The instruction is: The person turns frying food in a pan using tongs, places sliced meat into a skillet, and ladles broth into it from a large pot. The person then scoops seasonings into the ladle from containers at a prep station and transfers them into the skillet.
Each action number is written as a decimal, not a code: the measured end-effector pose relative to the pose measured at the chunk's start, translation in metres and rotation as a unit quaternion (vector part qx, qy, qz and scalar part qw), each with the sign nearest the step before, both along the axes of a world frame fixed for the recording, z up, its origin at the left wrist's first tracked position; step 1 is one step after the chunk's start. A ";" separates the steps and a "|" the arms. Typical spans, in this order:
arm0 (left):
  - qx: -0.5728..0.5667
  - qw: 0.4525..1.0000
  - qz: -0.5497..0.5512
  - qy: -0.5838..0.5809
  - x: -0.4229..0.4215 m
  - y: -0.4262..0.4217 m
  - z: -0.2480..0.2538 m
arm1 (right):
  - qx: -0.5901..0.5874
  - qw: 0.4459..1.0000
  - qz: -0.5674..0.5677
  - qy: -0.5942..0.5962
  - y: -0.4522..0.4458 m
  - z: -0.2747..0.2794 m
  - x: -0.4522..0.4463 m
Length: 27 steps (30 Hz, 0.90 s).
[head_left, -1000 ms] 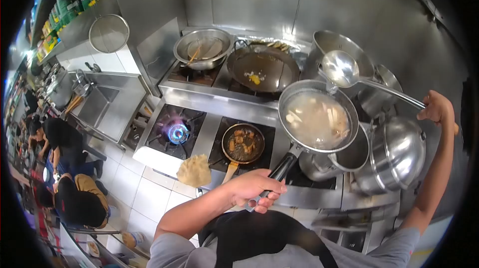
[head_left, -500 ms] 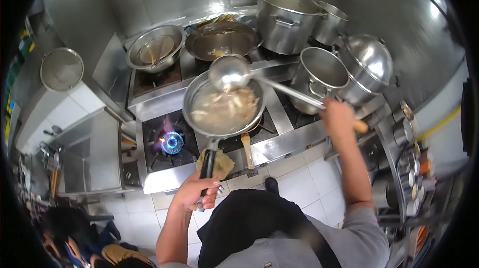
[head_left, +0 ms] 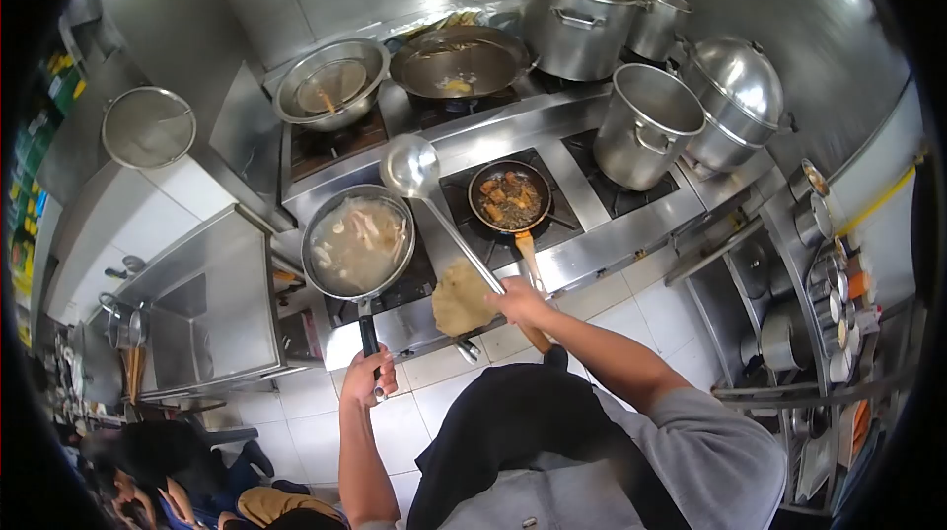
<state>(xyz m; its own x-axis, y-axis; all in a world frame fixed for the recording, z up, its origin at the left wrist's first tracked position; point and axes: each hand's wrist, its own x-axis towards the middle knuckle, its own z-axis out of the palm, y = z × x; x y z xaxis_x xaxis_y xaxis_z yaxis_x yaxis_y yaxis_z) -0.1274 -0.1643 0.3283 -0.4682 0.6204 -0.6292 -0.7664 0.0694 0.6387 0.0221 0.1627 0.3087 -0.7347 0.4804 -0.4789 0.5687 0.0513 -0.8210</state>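
Observation:
My left hand (head_left: 367,379) is closed around the black handle of a frying pan (head_left: 357,294), which sits level over the front left burner. Cloudy liquid with pale pieces (head_left: 357,242) fills the pan. My right hand (head_left: 523,303) grips the long handle of a metal ladle (head_left: 410,165); its bowl hangs just up and right of the pan, and I cannot tell if anything is in it. To the right, a small frying pan (head_left: 526,252) with a wooden handle holds browned chunks. Beside my right hand, a tan cloth (head_left: 459,301) lies at the stove's front edge.
Along the back stand a metal bowl with a strainer (head_left: 330,115), a wide dark wok (head_left: 464,71) and a tall stockpot (head_left: 572,32). An uncovered pot (head_left: 631,140) and a domed-lid pot (head_left: 732,91) are at right. People (head_left: 158,461) are low at left.
The frying pan went left onto the burner where a flame showed. My ladle moved left and back from over the pan, and my right hand came inward. The small pan's contents came into view.

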 end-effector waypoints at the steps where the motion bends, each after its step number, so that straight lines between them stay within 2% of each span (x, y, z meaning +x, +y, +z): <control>1: 0.003 1.000 0.006 0.003 -0.005 -0.003 -0.012 | 0.003 1.000 0.006 0.003 -0.004 -0.013 -0.006; 3: 0.029 0.999 0.012 -0.005 -0.013 -0.009 -0.040 | -0.031 0.999 0.000 0.014 -0.011 -0.046 -0.014; 7: 0.038 0.999 0.017 -0.006 -0.017 -0.005 -0.055 | 0.043 0.999 -0.030 -0.013 -0.025 -0.072 -0.034; 12: 0.035 0.999 -0.017 0.012 -0.024 -0.007 -0.068 | 0.090 0.995 0.010 -0.029 -0.033 -0.102 -0.044; 14: 0.018 0.999 -0.027 0.016 -0.031 -0.011 -0.068 | 0.313 0.946 0.080 0.010 -0.030 -0.118 -0.044; 17: -0.024 0.998 -0.037 0.048 -0.033 -0.011 -0.060 | 0.283 0.952 0.117 -0.025 -0.034 -0.088 -0.035; 18: -0.056 0.996 -0.024 0.062 -0.031 -0.008 -0.052 | 0.336 0.930 0.149 -0.014 -0.040 -0.061 -0.032; 19: -0.089 0.993 -0.012 0.076 -0.028 -0.007 -0.043 | 0.334 0.929 0.156 -0.018 -0.041 -0.064 -0.031; 21: -0.103 0.991 -0.022 0.085 -0.024 -0.013 -0.047 | 0.429 0.863 0.267 0.023 -0.042 -0.068 -0.026; 22: -0.270 0.886 0.016 0.377 -0.015 -0.014 -0.050 | 0.426 0.864 0.267 0.017 -0.043 -0.070 -0.024; 23: -0.397 0.670 0.050 0.625 -0.008 -0.011 -0.050 | 0.381 0.890 0.250 0.001 -0.042 -0.065 -0.024; 24: -0.393 0.604 0.086 0.688 0.009 0.007 -0.011 | 0.337 0.912 0.232 -0.015 -0.040 -0.062 -0.024; 25: -0.373 0.724 0.109 0.570 0.026 0.029 0.007 | 0.338 0.911 0.233 -0.020 -0.037 -0.063 -0.021; 26: -0.227 0.786 0.107 0.566 0.037 0.046 -0.026 | 0.300 0.934 0.193 -0.016 -0.037 -0.066 -0.018; 27: -0.173 0.712 0.020 0.680 0.049 0.071 -0.040 | 0.262 0.953 0.151 -0.011 -0.037 -0.070 -0.016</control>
